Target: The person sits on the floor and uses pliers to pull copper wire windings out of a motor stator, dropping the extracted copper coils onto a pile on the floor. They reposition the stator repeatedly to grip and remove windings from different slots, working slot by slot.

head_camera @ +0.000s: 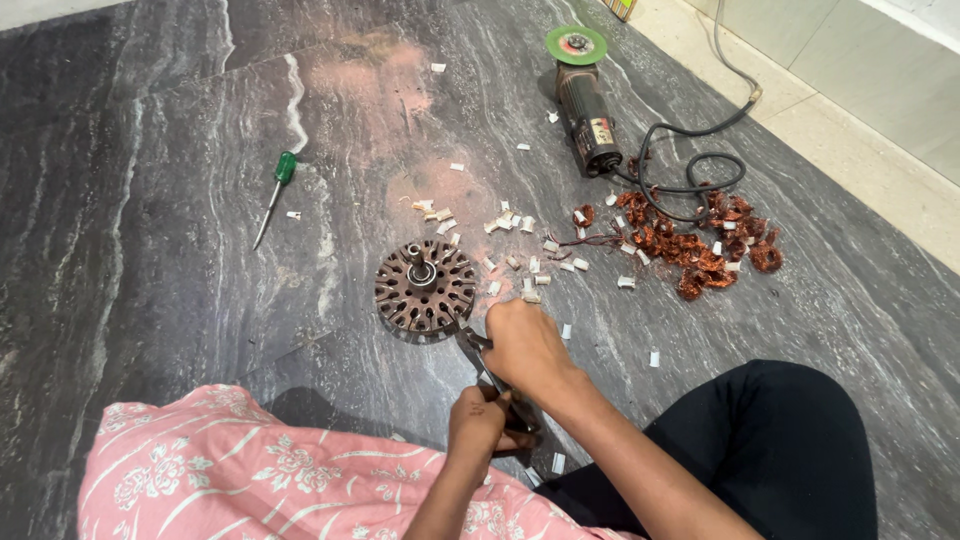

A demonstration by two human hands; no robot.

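— Head view: our right hand (pixel 525 345) and left hand (pixel 478 420) both grip the pliers (pixel 490 375), fingers closed around them, tip at the stator's (pixel 425 287) near rim, mid floor (pixel 150 250).

— We think we should pull steadily. Pliers' long axis runs from us toward the stator; its shaft points up.

- A repair spot on the floor of a home or small workshop, probably; no bench, and little of the room shows.
- Dark veined stone floor (pixel 160 200) meets paler tiles (pixel 850 110) at the top right.
- An angle grinder (pixel 585 100) with green disc and black cable (pixel 700 170) lies there.
- A stripped motor stator (pixel 425 287), copper wire scraps (pixel 700 245), white insulation bits (pixel 505 222) and a green-handled screwdriver (pixel 274 195) lie scattered.
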